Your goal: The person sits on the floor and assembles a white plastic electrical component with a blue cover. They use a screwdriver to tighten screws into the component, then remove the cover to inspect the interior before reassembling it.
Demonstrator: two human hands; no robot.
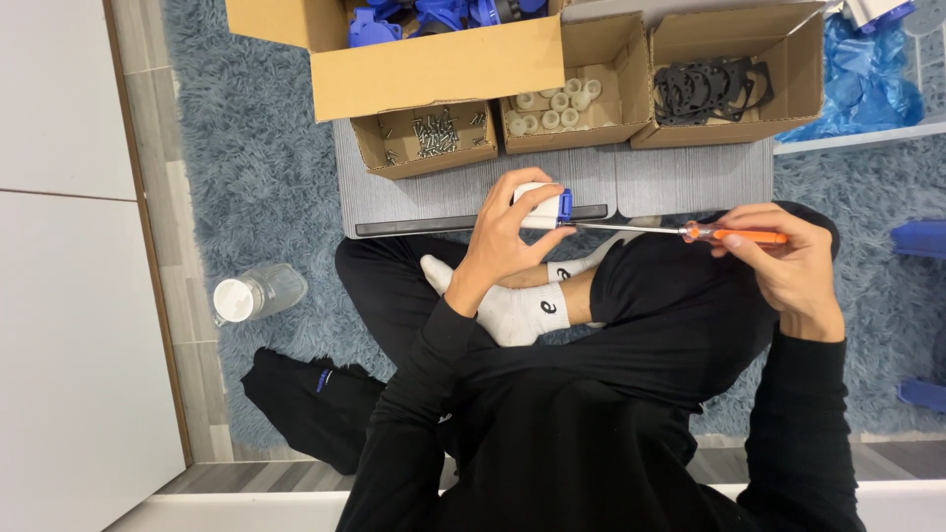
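Observation:
My left hand (pixel 507 232) grips a small white part with a blue cap (pixel 547 207), held above my crossed legs. My right hand (pixel 778 261) holds the orange handle of a long screwdriver (pixel 734 234). Its thin metal shaft runs left, and the tip meets the blue end of the white part. I sit cross-legged in black clothes and white socks on a blue-grey shaggy rug.
Ahead of my legs lies a grey ribbed mat (pixel 690 182). On it stand open cardboard boxes: screws (pixel 434 133), white round parts (pixel 557 103), black gaskets (pixel 705 89), blue parts (pixel 434 15). A plastic bottle (pixel 256 294) lies left, a black cloth (pixel 305 399) lower left.

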